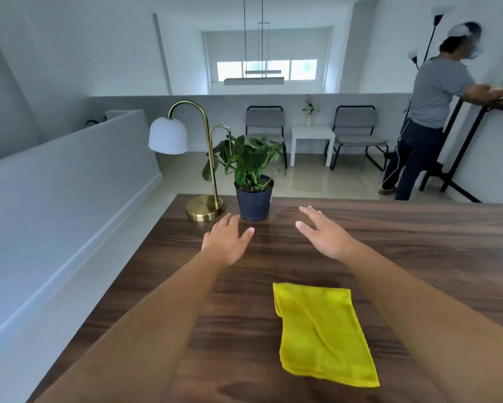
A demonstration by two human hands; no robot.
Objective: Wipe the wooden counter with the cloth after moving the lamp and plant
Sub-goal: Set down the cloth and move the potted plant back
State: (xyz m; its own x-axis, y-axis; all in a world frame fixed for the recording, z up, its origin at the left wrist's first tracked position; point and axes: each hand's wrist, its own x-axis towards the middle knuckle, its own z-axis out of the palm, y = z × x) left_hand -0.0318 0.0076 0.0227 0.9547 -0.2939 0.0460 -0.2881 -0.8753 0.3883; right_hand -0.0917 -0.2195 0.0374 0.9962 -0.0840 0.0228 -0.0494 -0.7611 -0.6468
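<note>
A dark wooden counter (419, 242) fills the lower view. At its far left corner stands a brass lamp (205, 209) with a white dome shade. Right beside it is a green plant in a dark blue pot (253, 200). A folded yellow cloth (323, 333) lies flat on the counter, near me and between my forearms. My left hand (227, 239) is open, fingers spread, just in front of the pot and lamp base, touching neither. My right hand (323, 234) is open too, to the right of the pot, with a gap between them.
The counter's left edge drops to a pale floor beside a low white wall (70, 175). Beyond the far edge stand two chairs (358, 132) and a small white table (312, 138). Another person (430, 112) leans on a tall table at the right.
</note>
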